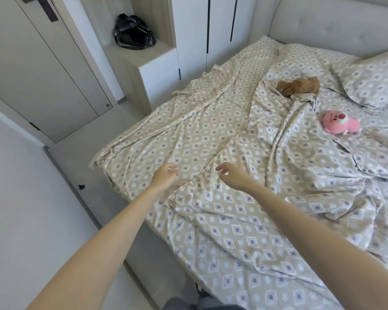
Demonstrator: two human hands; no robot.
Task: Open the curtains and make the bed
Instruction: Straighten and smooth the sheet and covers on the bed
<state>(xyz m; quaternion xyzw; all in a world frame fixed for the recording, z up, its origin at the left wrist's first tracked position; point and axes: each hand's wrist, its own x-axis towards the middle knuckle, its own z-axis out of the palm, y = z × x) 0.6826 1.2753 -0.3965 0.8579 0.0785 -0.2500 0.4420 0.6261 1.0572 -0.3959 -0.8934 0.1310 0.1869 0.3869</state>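
Note:
A beige duvet (244,215) with a diamond pattern lies rumpled across the bed, over a matching sheet (188,121). Both my arms reach out over its near left part. My left hand (164,175) hovers above the sheet by the duvet's folded edge, fingers loosely curled and holding nothing. My right hand (233,175) hangs just above the duvet's fold, fingers relaxed and spread, also holding nothing. A matching pillow (372,81) lies at the head of the bed on the right. No curtains are in view.
A brown plush toy (298,86) is half tucked under the duvet and a pink plush toy (341,121) lies on top. A padded headboard (336,23), white wardrobe (193,30), a shelf with a black bag (132,32) and a door (43,70) stand around the bed.

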